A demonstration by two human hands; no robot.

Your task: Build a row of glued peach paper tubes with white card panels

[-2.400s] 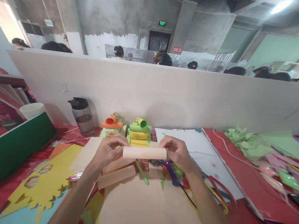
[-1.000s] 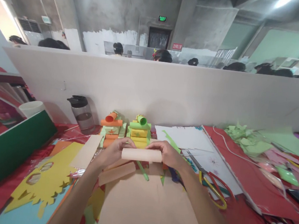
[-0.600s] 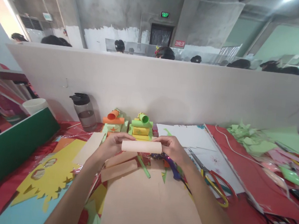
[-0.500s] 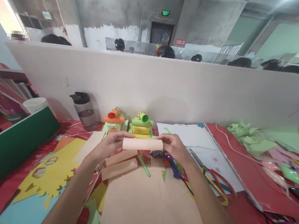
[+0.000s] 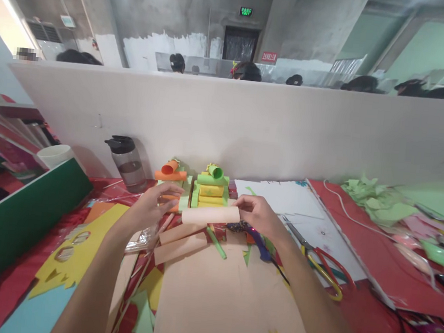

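A pale peach paper tube (image 5: 210, 215) lies sideways in front of me. My right hand (image 5: 255, 214) pinches its right end between thumb and fingers. Off the tube's left end, my left hand (image 5: 149, 209) is open, thumb and fingers apart with nothing seen between them. Two more rolled peach papers (image 5: 180, 247) rest just below, beside a thin green paper roll (image 5: 217, 242). A dark blue glue gun (image 5: 259, 243) with a small lit red light lies under my right hand. Flat peach sheets (image 5: 209, 301) spread toward me.
Behind the tube stand an orange paper model (image 5: 171, 174) and a green-and-yellow paper model (image 5: 212, 186). A water bottle (image 5: 128, 165) stands at back left, near a green board (image 5: 25, 210). Scissors (image 5: 318, 262) lie right. A white partition (image 5: 226, 120) closes the back.
My left hand has let go of the tube's left end and moved left, its fingers parting. The tube has tilted slightly, still in my right hand. A pale sheet at left has shifted toward me.
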